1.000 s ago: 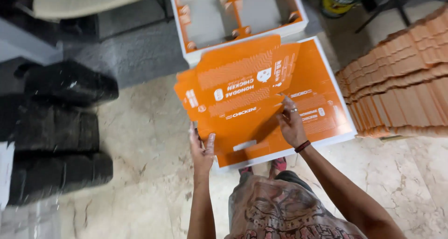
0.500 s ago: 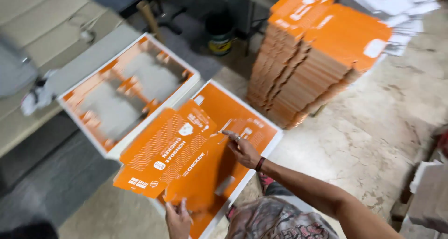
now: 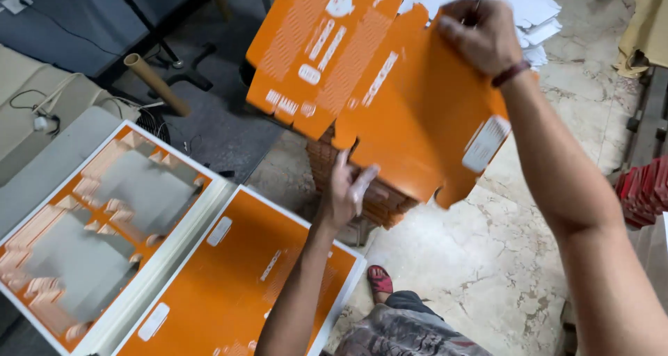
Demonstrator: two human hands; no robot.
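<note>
Head view, looking down: both hands hold up one flat orange die-cut carton blank (image 3: 390,85), printed with white markings, above the floor. The right hand (image 3: 483,36) is raised near the top of the frame, its grip clenched on the blank's upper edge, with a dark band around the wrist. The left hand (image 3: 348,189) reaches up from below and grasps the blank's lower edge, fingers curled against the cardboard; motion blur softens the fingertips. The blank hangs tilted, its flaps spread toward the upper left, and a white label patch shows near its lower right corner.

Directly behind and below the lifted blank stands a stack of orange blanks (image 3: 369,196), mostly hidden by it; only the layered edges show beside the left hand. On the lower left lies a large uncut orange printed sheet (image 3: 236,286) with a white border, and just beside it, further left, a sheet of leftover orange trim (image 3: 104,217) with the box shapes punched out, grey showing through the holes. A cardboard tube (image 3: 156,85) lies slanted on the dark mat above these sheets. A pile of white sheets (image 3: 529,15) sits at the top right, partly covered by the right hand, and some red items (image 3: 643,189) are stacked at the right edge. The marble floor (image 3: 480,259) is pale and veined. A foot in a red sandal (image 3: 380,281) shows at the bottom, above the person's patterned clothing.
</note>
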